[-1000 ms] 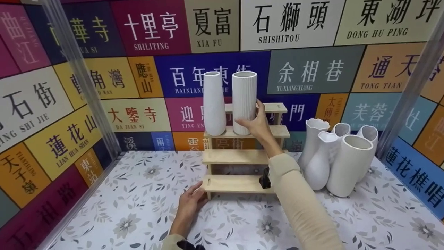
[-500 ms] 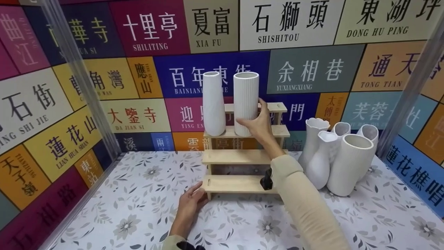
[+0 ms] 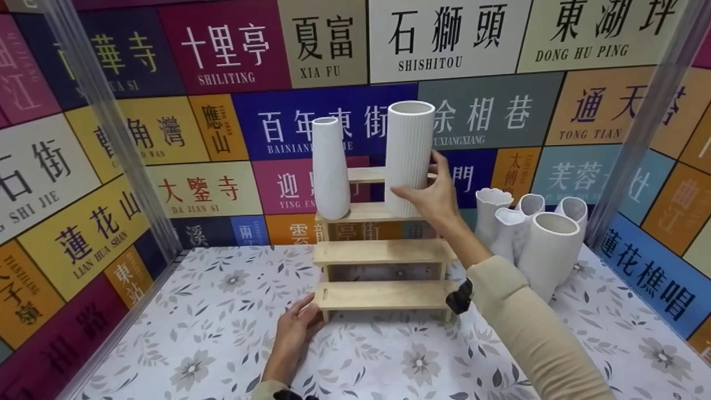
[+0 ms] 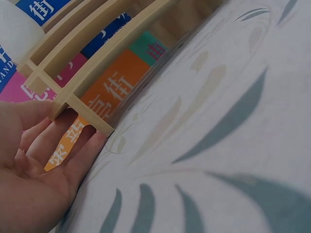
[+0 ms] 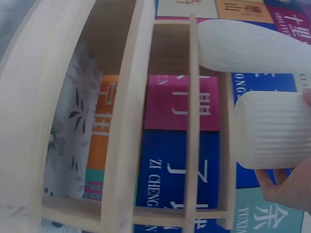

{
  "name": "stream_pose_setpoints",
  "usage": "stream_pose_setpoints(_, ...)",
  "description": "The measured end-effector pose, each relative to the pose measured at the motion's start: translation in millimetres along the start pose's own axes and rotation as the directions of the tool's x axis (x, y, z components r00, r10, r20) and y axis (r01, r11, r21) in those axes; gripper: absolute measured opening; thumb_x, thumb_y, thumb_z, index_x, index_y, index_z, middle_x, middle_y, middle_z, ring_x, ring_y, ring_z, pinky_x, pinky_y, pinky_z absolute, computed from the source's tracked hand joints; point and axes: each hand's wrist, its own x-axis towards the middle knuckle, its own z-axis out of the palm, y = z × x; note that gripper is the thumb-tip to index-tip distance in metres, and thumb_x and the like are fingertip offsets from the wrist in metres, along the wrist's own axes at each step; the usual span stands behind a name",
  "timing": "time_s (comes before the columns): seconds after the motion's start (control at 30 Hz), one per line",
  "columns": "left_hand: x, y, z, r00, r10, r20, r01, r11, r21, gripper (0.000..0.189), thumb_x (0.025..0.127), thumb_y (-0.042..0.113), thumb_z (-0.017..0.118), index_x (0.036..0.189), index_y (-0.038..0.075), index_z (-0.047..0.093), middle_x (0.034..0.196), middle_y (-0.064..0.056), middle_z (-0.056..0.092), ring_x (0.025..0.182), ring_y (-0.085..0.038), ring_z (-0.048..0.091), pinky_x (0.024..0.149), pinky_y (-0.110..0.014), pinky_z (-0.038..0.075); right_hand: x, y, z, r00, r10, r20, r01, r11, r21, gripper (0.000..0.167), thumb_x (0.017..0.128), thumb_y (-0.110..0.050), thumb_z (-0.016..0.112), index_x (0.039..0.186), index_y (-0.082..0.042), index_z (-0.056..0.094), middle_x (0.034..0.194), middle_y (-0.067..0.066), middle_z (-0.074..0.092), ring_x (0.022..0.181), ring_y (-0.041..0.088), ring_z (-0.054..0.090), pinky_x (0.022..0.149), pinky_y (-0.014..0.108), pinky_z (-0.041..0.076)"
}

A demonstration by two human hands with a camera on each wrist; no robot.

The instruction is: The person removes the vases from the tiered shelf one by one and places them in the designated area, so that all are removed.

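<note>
My right hand (image 3: 436,194) grips a white ribbed cylinder vase (image 3: 410,155) from its right side, thumb across the front. In the right wrist view, the base of this ribbed vase (image 5: 272,130) shows raised off the boards. A smooth tapered white vase (image 3: 331,172) stands to its left on the third step of a wooden stepped stand (image 3: 383,294). Low at the stand's front left corner, my left hand (image 3: 291,333) holds the end of the bottom step. In the left wrist view, its fingers (image 4: 87,155) reach the short leg below.
Several white vases (image 3: 555,244) cluster on the table right of the stand, partly behind the right sleeve (image 3: 533,316). A floral cloth (image 3: 222,322) covers the table. Panels with printed place names (image 3: 333,122) form the back and side walls, with clear corner posts (image 3: 116,133).
My right hand has lifted the ribbed vase and brought it rightward and nearer, widening the gap to the smooth vase. The left hand keeps its place at the stand; the head view has shifted slightly.
</note>
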Motion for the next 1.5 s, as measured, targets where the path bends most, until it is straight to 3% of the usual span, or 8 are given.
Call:
stream_pose_setpoints(0.27, -1.5, -3.5, -2.2, 1.000, 0.029, 0.002, -0.029, 0.999, 0.021, 0.053, 0.104, 0.023, 0.055, 0.149, -0.002, 0.043, 0.142, -0.027, 0.056, 0.125, -0.028, 0.062, 0.099, -0.033, 0.058, -32.1, -14.0, -41.1, 1.000, 0.010, 0.018, -0.010, 1.000, 0.022, 0.108, 0.074, -0.022, 0.090, 0.158, -0.021, 0.021, 0.144, 0.020, 0.043, 0.125, 0.037, 0.055, 0.104, 0.057, 0.052)
stream_pose_setpoints(0.6, -3.1, 0.9, 1.3, 1.000, 0.020, -0.004, -0.020, 1.000, 0.023, 0.052, 0.104, 0.021, 0.054, 0.149, -0.001, 0.042, 0.144, -0.027, 0.054, 0.124, -0.028, 0.062, 0.100, -0.035, 0.058, -71.8, -10.8, -97.2, 1.000, 0.022, -0.016, -0.023, 0.995, -0.093, 0.110, 0.076, -0.023, 0.089, 0.159, -0.020, 0.017, 0.146, 0.024, 0.041, 0.129, 0.043, 0.052, 0.104, 0.062, 0.050)
stream_pose_setpoints(0.67, -2.8, 1.4, 1.8, 1.000, 0.019, -0.006, -0.019, 0.999, 0.030, 0.052, 0.104, 0.022, 0.054, 0.149, -0.001, 0.043, 0.144, -0.027, 0.053, 0.125, -0.029, 0.062, 0.100, -0.035, 0.058, -80.3, -6.6, -106.4, 0.999, 0.024, -0.025, -0.026, 0.993, -0.117, 0.109, 0.077, -0.024, 0.089, 0.159, -0.020, 0.018, 0.145, 0.023, 0.042, 0.129, 0.041, 0.052, 0.102, 0.059, 0.052)
stream_pose_setpoints(0.8, -1.5, 1.2, 3.4, 1.000, 0.018, -0.005, -0.018, 0.999, 0.032, 0.051, 0.104, 0.022, 0.054, 0.149, 0.000, 0.044, 0.145, -0.027, 0.053, 0.124, -0.028, 0.062, 0.100, -0.035, 0.058, -97.0, 3.2, -123.8, 0.998, 0.021, -0.054, -0.029, 0.986, -0.166, 0.106, 0.078, -0.023, 0.088, 0.158, -0.020, 0.019, 0.145, 0.019, 0.046, 0.125, 0.035, 0.056, 0.093, 0.037, 0.057)
stream_pose_setpoints(0.97, -1.2, 0.3, 3.9, 1.000, 0.017, -0.020, -0.017, 1.000, 0.017, 0.050, 0.104, 0.019, 0.055, 0.148, -0.002, 0.045, 0.145, -0.028, 0.052, 0.121, -0.027, 0.064, 0.097, -0.034, 0.059, -113.0, 14.6, -140.5, 0.995, 0.037, -0.092, -0.056, 0.976, -0.211, 0.105, 0.079, -0.021, 0.087, 0.159, -0.020, 0.019, 0.144, 0.014, 0.047, 0.117, 0.014, 0.057, 0.087, 0.017, 0.052)
stream_pose_setpoints(1.2, 0.0, -1.1, 4.4, 1.000, 0.004, -0.010, -0.003, 1.000, 0.025, 0.051, 0.104, 0.023, 0.054, 0.149, 0.001, 0.044, 0.146, -0.025, 0.053, 0.126, -0.029, 0.062, 0.100, -0.035, 0.057, -130.6, 24.3, -159.4, 0.983, 0.102, -0.150, -0.136, 0.962, -0.238, 0.108, 0.080, -0.022, 0.086, 0.160, -0.024, 0.012, 0.152, 0.017, 0.042, 0.127, 0.029, 0.054, 0.087, 0.012, 0.050)
stream_pose_setpoints(1.33, 0.3, -0.1, 5.4, 1.000, -0.018, -0.020, 0.018, 0.999, 0.026, 0.051, 0.104, 0.025, 0.055, 0.149, 0.003, 0.045, 0.146, -0.023, 0.054, 0.130, -0.032, 0.058, 0.102, -0.035, 0.057, -134.6, 26.1, -169.8, 0.976, 0.121, -0.183, -0.166, 0.953, -0.254, 0.108, 0.081, -0.021, 0.086, 0.160, -0.024, 0.013, 0.152, 0.018, 0.042, 0.127, 0.029, 0.054, 0.091, 0.017, 0.055)
stream_pose_setpoints(1.5, -0.7, 1.6, 4.1, 1.000, -0.019, -0.020, 0.020, 1.000, 0.022, 0.051, 0.104, 0.024, 0.055, 0.149, 0.002, 0.045, 0.147, -0.024, 0.052, 0.131, -0.033, 0.058, 0.102, -0.035, 0.057, -133.6, 23.9, -184.9, 0.969, 0.127, -0.214, -0.176, 0.957, -0.229, 0.108, 0.082, -0.017, 0.084, 0.159, -0.029, 0.009, 0.155, 0.019, 0.038, 0.134, 0.033, 0.050, 0.107, 0.050, 0.052)
